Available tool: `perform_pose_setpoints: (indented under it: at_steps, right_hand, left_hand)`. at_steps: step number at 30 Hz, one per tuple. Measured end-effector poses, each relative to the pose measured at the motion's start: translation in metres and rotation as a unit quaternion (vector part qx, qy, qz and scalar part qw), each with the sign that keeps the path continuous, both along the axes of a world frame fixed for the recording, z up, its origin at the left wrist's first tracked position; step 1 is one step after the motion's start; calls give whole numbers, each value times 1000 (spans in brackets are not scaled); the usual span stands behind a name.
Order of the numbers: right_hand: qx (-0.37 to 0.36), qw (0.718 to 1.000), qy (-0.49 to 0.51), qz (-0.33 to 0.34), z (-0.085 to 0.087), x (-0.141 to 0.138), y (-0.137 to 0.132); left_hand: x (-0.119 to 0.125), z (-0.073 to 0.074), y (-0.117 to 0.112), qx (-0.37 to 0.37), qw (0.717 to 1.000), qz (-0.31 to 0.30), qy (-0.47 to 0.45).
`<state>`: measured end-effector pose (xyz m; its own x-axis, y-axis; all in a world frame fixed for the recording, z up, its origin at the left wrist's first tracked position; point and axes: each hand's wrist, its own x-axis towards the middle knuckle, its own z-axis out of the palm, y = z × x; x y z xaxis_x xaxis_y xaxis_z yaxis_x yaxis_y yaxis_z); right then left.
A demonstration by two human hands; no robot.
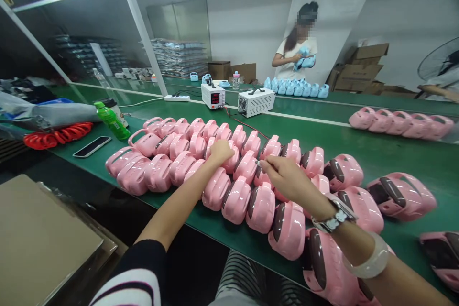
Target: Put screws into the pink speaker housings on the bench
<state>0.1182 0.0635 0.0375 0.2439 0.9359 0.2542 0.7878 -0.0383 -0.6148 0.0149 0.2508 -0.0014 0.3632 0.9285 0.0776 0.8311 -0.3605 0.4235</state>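
Observation:
Rows of glossy pink plastic housings with loop handles and dark front panels cover the green bench. My left hand [221, 151] is closed over one pink housing [231, 161] in the middle rows, its fingertips mostly hidden. Just to the right, my right hand [285, 174] is pinched, with a small pale thing at its fingertips too small to name. Those fingertips are beside another pink housing [245, 167], and I cannot tell whether they touch it. A watch and a pale bangle are on my right wrist.
A white power supply [213, 96] with a red display and a white vented box [256, 102] stand behind the rows. At left are a green bottle [112, 120], a phone [92, 147] and red rings [57, 136]. Across the bench, a person [297, 52] holds a light-blue housing.

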Motion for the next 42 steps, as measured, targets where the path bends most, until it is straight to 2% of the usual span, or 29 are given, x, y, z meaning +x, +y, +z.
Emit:
perform_pose_setpoints:
  at_steps: [2,4,8,10,14,18,22,24,27,30,32,38,42]
  right_hand:
    - [11,1000,9,-6,-4,0,-1]
    - [26,999,28,-9,-6,0,-2]
    - [63,995,73,-13,-4,-7,-3]
    - [80,993,91,-15,-2,-13,-7]
    - [89,993,83,9,1,-19,-25]
    - [98,991,90,9,-1,-12,-44]
    - [109,989,97,-17,-4,-2,-56]
    - [105,990,94,-17,-5,2,-59]
    - [96,991,97,-16,-3,5,-65]
    - [80,993,83,-25,-2,7,-71]
    - [83,993,70,-36,-3,8,-75]
    - [101,989,99,-36,-7,13,-82]
    - [122,989,76,-45,-9,14,-84]
  left_hand:
    - [-3,7,-4,29,999,-10,-39]
    - [-12,22,-18,73,992,-23,-103]
    - [-27,55,-65,116,966,-65,-222]
    - [-27,63,-87,103,945,-95,-295]
    - [-18,59,-116,61,897,-136,-416]
    - [-9,53,-127,13,883,-139,-448]
    - [-6,56,-134,-18,869,-135,-476]
    - [-5,60,-137,-19,871,-137,-472]
    - [-3,62,-145,13,890,-155,-429]
    - [2,62,-155,58,911,-169,-372]
    - [6,60,-160,59,916,-165,-362]
    - [13,54,-165,-8,897,-168,-409]
    - [14,51,-172,-10,891,-156,-427]
